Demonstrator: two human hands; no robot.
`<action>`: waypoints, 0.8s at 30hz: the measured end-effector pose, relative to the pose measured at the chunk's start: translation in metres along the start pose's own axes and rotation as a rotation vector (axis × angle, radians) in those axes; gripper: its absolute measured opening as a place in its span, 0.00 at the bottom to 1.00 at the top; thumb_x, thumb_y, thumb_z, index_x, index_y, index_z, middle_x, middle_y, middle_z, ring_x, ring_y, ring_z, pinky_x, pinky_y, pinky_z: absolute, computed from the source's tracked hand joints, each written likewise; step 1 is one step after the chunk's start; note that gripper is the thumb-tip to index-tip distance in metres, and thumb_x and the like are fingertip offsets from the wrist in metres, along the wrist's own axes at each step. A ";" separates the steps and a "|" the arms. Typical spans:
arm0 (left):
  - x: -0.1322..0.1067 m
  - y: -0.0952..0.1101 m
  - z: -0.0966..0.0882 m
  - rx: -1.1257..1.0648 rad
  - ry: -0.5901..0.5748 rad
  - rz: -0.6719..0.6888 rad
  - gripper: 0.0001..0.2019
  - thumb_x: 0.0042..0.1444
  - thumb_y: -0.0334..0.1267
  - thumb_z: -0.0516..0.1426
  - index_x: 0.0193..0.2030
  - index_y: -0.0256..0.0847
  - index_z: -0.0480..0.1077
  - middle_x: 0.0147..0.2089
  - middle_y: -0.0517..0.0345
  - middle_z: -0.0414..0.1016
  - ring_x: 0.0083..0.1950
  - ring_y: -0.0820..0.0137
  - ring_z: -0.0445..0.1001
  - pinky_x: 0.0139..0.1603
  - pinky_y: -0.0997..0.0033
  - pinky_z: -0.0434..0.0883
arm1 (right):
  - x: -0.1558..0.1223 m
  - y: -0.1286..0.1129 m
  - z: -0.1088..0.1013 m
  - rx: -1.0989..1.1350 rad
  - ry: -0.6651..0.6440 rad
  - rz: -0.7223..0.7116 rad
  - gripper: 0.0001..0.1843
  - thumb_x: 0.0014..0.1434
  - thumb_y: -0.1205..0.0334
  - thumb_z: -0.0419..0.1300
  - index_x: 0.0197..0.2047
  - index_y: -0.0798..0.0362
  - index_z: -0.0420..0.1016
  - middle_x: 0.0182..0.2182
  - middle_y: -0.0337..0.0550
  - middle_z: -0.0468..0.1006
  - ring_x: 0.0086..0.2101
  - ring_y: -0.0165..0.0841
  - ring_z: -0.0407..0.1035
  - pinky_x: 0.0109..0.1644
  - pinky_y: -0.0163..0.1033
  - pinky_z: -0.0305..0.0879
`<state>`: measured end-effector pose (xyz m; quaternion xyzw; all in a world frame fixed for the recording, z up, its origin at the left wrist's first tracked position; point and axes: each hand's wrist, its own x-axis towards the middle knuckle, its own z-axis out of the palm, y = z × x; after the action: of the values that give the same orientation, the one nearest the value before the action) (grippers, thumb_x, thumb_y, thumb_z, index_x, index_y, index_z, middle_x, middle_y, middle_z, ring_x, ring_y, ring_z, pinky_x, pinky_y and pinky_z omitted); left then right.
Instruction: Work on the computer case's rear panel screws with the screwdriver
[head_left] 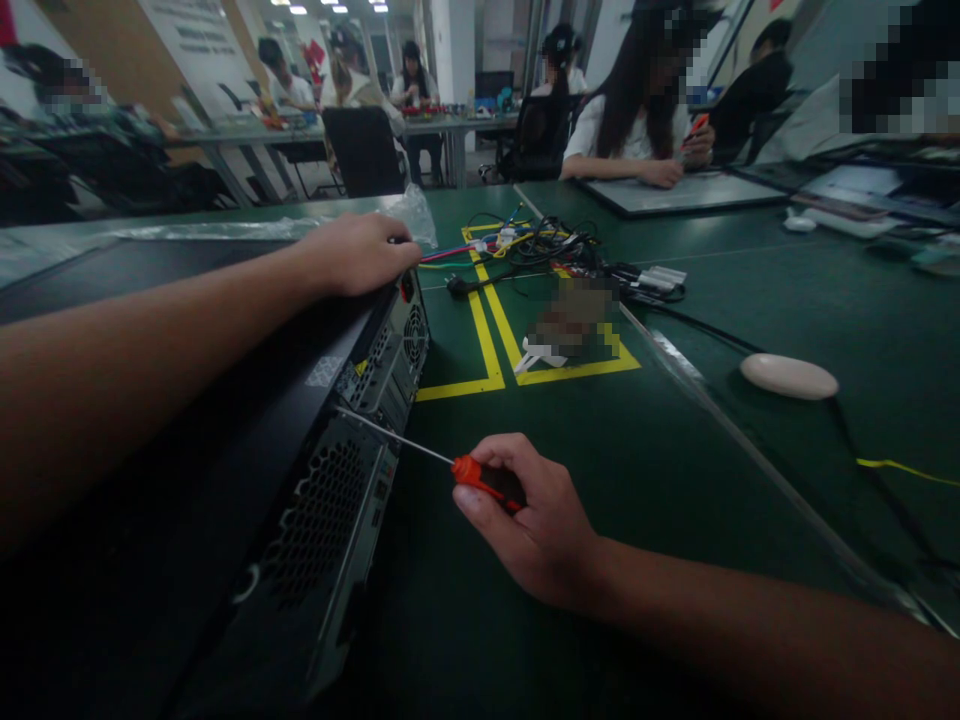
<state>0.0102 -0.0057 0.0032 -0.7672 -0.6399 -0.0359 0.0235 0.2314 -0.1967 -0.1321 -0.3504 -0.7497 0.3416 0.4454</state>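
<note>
A black desktop computer case [225, 420] lies on its side on the green table [675, 450], its rear panel with vents facing right. My left hand [356, 255] rests palm down on the case's far top corner, fingers curled over the edge. My right hand [529, 515] is closed round the red and black handle of a screwdriver [480, 480]. The thin metal shaft reaches left and its tip touches the case's rear panel near the upper edge.
A tangle of cables [540, 245] and small white parts lie beyond yellow tape lines [487, 350]. A white mouse [789, 376] sits to the right with its cord. Clear plastic [412, 210] lies behind the case. Several people sit at tables farther back.
</note>
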 end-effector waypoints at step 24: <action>-0.001 -0.002 -0.002 0.018 -0.025 0.044 0.34 0.64 0.51 0.42 0.61 0.33 0.76 0.62 0.39 0.78 0.63 0.47 0.75 0.66 0.50 0.69 | 0.004 0.006 0.005 0.070 -0.058 0.003 0.10 0.69 0.55 0.63 0.49 0.50 0.72 0.33 0.37 0.76 0.28 0.31 0.68 0.35 0.37 0.65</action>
<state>0.0081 -0.0067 0.0055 -0.7813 -0.6234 -0.0202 0.0233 0.2269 -0.1912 -0.1367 -0.3258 -0.7493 0.3785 0.4349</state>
